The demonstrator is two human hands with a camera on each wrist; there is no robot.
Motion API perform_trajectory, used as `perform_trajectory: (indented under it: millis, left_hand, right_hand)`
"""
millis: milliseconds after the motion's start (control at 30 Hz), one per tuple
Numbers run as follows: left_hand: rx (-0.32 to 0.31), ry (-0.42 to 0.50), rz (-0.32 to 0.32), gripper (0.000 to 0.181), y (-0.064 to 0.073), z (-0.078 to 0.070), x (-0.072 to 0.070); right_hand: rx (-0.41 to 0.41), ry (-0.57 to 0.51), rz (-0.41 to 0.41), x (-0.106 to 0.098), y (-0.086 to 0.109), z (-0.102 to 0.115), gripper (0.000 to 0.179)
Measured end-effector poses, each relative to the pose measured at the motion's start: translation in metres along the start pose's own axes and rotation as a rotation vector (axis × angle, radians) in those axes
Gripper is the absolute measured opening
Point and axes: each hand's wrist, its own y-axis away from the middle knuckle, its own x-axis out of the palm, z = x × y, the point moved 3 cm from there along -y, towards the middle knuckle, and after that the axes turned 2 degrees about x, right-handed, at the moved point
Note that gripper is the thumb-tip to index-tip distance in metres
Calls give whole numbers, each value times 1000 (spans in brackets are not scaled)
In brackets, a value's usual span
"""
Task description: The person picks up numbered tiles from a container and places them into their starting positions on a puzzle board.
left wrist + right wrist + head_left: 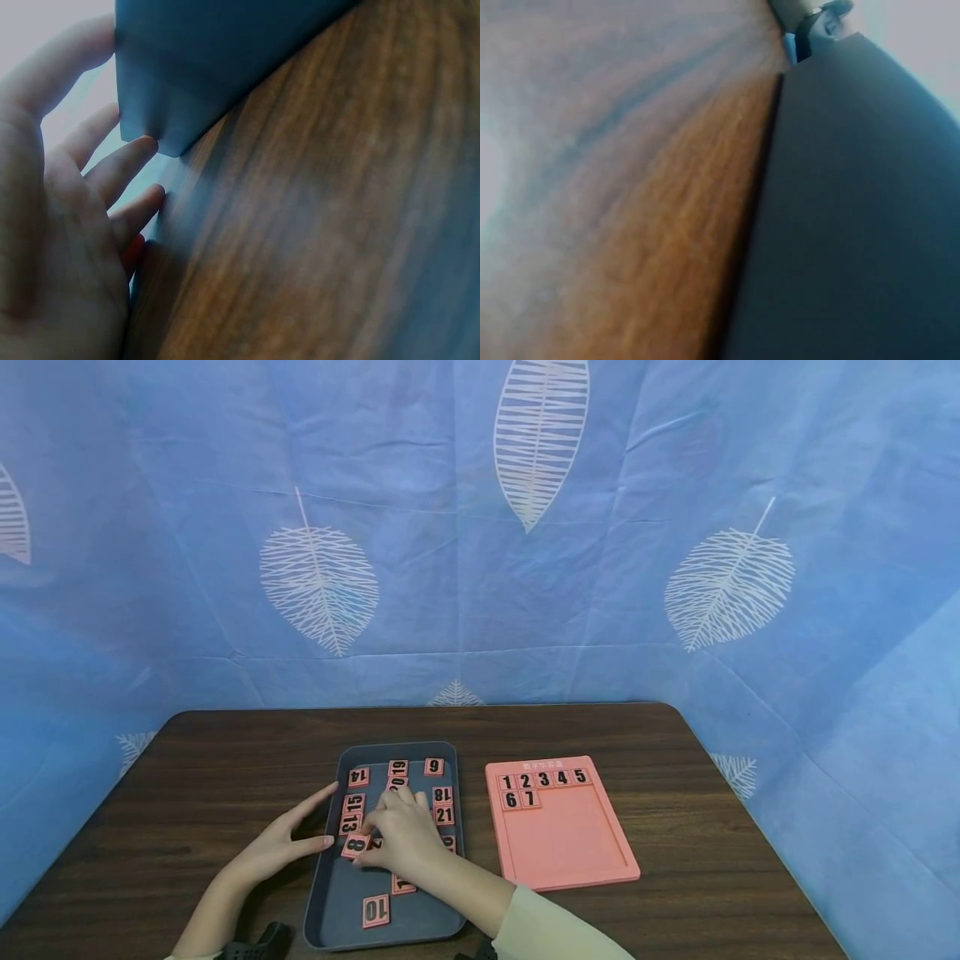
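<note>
A square pink tile numbered 8 (pixel 355 846) is being pinched by the right hand (pixel 407 837), a grey rectangular tray (pixel 341 906) is being touched by the outspread left hand (pixel 275 846)

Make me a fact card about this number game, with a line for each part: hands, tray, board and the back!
Left hand: the left hand touches the tray's left edge
Right hand: the right hand is over the tray, pinching the 8 tile
Tray: dark gray tray, holding loose number tiles, some partly hidden by the right hand
Board: pink board, right of the tray
Board top row: tiles 1 to 5
Board second row: tiles 6 and 7
Table: dark brown wood-grain table
Back: blue cloth with white leaves
</note>
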Motion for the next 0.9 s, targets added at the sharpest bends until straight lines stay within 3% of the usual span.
perform_trajectory:
  millis: [467, 900]
  left_hand:
    - [-18, 24, -4, 73, 0, 0, 0]
    - [-21, 45, 5, 73, 1, -2, 0]
  right_hand:
    - [92, -73, -226, -31, 28, -20, 33]
    - [179, -211, -368, -47, 59, -50, 31]
